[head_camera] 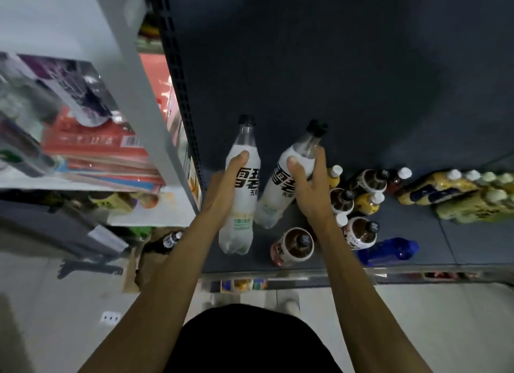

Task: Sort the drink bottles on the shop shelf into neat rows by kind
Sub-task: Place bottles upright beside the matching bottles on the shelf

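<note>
My left hand (pixel 226 186) grips a white soda bottle (pixel 242 214) with a black cap, held upright over the left end of the dark shelf (pixel 417 233). My right hand (pixel 308 186) grips a second white soda bottle (pixel 281 189) of the same kind, tilted to the right, its base close to the first bottle. Both bottles carry black lettering on a white label. To the right of my right hand stand brown tea bottles (pixel 361 230) and small yellow juice bottles (pixel 368 201) in a loose cluster.
A blue bottle (pixel 389 250) lies on its side near the shelf's front edge. Shrink-wrapped packs of yellow drinks (pixel 459 194) sit at the far right. A grey upright (pixel 136 75) and a neighbouring shelf with red packets (pixel 97 147) stand to the left.
</note>
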A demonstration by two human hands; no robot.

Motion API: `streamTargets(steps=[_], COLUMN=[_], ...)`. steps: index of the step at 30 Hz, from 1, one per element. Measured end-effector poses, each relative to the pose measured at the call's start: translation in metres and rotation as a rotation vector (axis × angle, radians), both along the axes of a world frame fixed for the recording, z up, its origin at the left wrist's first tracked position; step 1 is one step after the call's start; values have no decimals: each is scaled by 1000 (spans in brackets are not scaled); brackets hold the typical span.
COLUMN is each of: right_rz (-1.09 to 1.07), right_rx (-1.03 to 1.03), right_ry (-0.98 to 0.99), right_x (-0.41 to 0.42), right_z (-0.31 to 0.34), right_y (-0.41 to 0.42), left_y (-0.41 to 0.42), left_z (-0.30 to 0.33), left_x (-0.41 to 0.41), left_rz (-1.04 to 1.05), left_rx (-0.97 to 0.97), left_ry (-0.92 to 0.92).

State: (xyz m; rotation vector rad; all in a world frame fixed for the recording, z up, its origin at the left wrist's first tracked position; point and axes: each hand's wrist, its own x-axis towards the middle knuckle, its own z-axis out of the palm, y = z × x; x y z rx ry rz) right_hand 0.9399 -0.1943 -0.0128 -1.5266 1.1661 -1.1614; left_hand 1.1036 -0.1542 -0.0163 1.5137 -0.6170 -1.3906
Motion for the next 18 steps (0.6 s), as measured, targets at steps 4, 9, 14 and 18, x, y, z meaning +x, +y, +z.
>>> streamTargets(steps=[4,9,14,18], right_rz=[-118,-240,-453,-585], right_rx=[-31,-77,-105,-100], right_ry=[-111,-148,-185,-173], right_x=[-11,-55,-133,-203], right_z=[32,65,84,97], right_y=[16,41,86,132], left_y=[-4,-1,16,44], left_z=[32,59,81,99], left_x=[-17,-70,-155,-236], left_rz=[-129,-328,-535,-663], left_rx=[-161,-268,-371,-487], left_ry=[76,94,49,26])
